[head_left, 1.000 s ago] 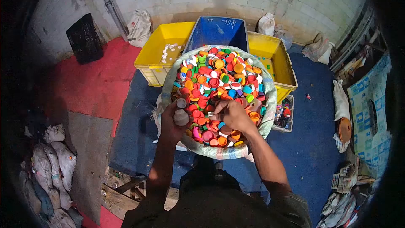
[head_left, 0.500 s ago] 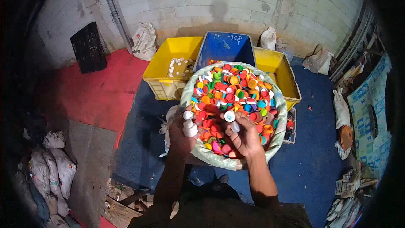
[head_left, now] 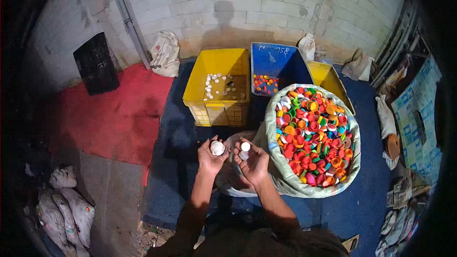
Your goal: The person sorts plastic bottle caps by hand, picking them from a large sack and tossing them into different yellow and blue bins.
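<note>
White plastic caps (head_left: 217,148) are cupped in my left hand (head_left: 209,159), palm up with the fingers curled round them. My right hand (head_left: 256,165) grips a white cap (head_left: 245,146) at its fingertips, with a translucent cap (head_left: 243,155) just below it. Both hands are in front of the left yellow crate (head_left: 216,114), above a pale plastic bag (head_left: 235,183). To their right stands a large sack (head_left: 273,162) with a rolled rim, filled with bottle caps (head_left: 312,138) of many colours.
Several white caps lie inside the left yellow crate. A blue crate (head_left: 266,46) beside it holds orange and red caps (head_left: 264,83). Behind the sack is another yellow crate (head_left: 326,74). White sacks (head_left: 165,54) and a black panel (head_left: 96,64) lean at the wall.
My hands have moved from over the cap-filled sack to its left, still holding white caps. The view has shifted, so the sack sits further right and more of the crates shows.
</note>
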### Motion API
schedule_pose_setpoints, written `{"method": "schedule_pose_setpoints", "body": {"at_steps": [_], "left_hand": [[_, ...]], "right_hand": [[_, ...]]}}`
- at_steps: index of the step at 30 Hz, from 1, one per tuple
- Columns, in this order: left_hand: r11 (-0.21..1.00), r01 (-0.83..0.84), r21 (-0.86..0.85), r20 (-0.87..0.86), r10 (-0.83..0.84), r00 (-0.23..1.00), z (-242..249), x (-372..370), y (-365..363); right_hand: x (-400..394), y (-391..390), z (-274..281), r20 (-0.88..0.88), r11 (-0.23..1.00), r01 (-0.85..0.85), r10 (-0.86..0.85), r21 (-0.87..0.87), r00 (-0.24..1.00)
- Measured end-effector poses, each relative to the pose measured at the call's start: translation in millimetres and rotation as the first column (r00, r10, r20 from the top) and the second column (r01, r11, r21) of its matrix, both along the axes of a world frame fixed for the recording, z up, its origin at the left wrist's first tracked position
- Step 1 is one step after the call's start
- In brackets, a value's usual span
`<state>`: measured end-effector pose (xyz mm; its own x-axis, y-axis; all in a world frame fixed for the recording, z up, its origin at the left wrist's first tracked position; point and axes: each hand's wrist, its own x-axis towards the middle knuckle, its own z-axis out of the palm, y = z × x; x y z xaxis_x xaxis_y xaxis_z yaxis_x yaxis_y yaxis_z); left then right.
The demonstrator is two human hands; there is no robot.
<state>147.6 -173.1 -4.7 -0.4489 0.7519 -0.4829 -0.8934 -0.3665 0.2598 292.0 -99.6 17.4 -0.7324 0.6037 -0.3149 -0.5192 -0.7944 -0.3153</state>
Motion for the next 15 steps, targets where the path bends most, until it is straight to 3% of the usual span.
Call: {"method": "schedule_pose_setpoints", "body": {"at_steps": [3, 6, 8, 10, 11, 12, 13, 15], "left_hand": [[0.997, 0.005, -0.072, 0.041, -0.002, 0.999, -33.7, -26.8, 5.4], [0.997, 0.039, -0.063, 0.128, -0.031, 0.991, -69.5, -48.4, 19.7], [0.998, 0.043, -0.056, 0.172, -0.033, 0.985, -68.0, -58.4, 31.5], [0.999, 0.042, -0.016, 0.186, -0.039, 0.982, -45.6, -79.1, 58.6], [0.993, 0.017, 0.119, 0.063, -0.025, 0.998, -38.5, -99.6, 77.6], [0.994, -0.018, 0.108, -0.058, 0.025, 0.998, -7.0, -113.1, 94.6], [0.994, -0.020, 0.108, 0.104, 0.009, 0.995, 9.4, -136.0, 115.8], [0.988, -0.048, 0.148, -0.007, 0.050, 0.999, 43.8, -148.6, 126.8]], "right_hand": [[-21.7, -9.3, -28.9, 0.088, 0.991, 0.062, -0.051, -0.121, 0.995], [-33.2, -7.2, -76.0, 0.102, 0.995, 0.063, -0.054, -0.081, 0.993], [-41.2, 3.1, -86.1, 0.133, 0.998, -0.003, 0.012, -0.070, 0.991], [-69.9, 37.4, -87.2, 0.069, 0.997, 0.073, -0.071, -0.036, 0.995], [-88.3, 55.0, -77.4, 0.058, 0.992, 0.125, -0.123, -0.021, 0.991], [-111.8, 78.1, -48.4, 0.095, 0.978, 0.209, -0.208, -0.002, 0.974], [-129.0, 104.3, -34.5, 0.039, 0.973, 0.228, -0.229, 0.018, 0.973], [-148.4, 135.8, -1.9, -0.079, 0.969, 0.218, -0.210, 0.118, 0.975]]}}
